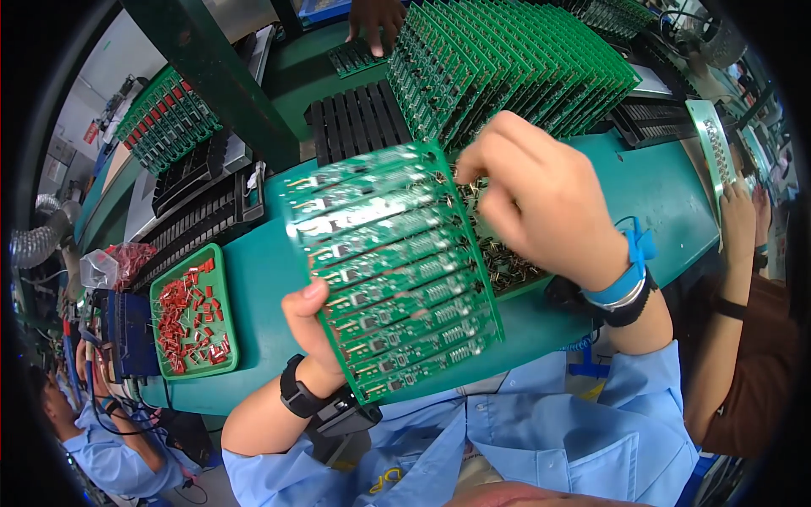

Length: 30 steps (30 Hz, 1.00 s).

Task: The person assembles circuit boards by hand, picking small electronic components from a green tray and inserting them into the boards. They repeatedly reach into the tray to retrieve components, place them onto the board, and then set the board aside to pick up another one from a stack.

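The green bench spans the middle of the frame. Across the upper right stands a row of boards, set upright and close together. The board in hand, a panel of narrow strips, is at the centre of the frame, tilted above the bench. The right hand is at its upper right corner, thumb and fingers curled near together; whether they pinch anything, I cannot tell. The tray lies at the left, well apart. The left hand has its grip clamped on the board's lower left edge, thumb in front, fingers hidden behind. Red parts lie in the tray; metal parts lie below the right hand.

Working well here likely means holding the board by its rim, thumb off the components, steady and angled away from glare, with light, precise fingertip contact near the corner.
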Each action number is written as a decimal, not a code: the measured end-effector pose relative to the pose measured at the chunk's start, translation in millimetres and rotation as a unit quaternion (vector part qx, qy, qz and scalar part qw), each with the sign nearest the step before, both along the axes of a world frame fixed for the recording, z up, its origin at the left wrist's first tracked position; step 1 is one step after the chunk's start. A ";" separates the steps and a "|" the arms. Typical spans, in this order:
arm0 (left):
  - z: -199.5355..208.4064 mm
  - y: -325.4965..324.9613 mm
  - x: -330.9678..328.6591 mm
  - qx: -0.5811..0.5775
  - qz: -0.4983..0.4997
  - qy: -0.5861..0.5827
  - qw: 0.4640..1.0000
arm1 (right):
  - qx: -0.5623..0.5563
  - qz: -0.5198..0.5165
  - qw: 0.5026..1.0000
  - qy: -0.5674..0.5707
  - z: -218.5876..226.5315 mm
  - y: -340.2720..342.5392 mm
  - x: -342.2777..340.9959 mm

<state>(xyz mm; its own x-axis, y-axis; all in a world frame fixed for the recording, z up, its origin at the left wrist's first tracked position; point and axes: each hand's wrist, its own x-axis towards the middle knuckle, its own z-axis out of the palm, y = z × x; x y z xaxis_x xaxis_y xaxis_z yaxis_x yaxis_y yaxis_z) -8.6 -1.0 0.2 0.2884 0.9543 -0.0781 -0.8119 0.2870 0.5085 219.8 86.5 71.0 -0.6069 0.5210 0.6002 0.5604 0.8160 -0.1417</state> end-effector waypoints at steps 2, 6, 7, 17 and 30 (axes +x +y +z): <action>2.0 0.0 -0.5 0.024 0.012 -0.029 0.999 | -0.049 -0.001 0.999 0.001 -0.2 2.3 8.8; 7.1 3.9 -0.9 0.046 0.061 -0.079 0.994 | -0.219 0.042 0.960 -0.171 -17.6 6.0 13.4; 5.9 4.3 -1.0 0.043 0.054 -0.087 0.994 | -0.228 0.054 0.956 -0.177 -20.5 5.9 13.4; 2.8 7.0 2.7 0.027 0.058 -0.123 0.990 | -0.229 0.075 0.949 -0.203 -10.4 14.5 14.0; 4.5 4.6 5.7 0.004 0.028 -0.031 0.999 | -0.126 0.079 0.988 0.051 -4.2 23.2 10.7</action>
<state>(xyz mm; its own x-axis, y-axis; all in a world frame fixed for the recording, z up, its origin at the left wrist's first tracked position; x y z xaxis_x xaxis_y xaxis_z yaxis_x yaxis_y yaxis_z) -2.9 3.6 4.8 0.2394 0.9694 -0.0546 -0.8566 0.2373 0.4581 230.5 109.7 66.7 -0.6351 0.5658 0.5258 0.4017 0.8234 -0.4009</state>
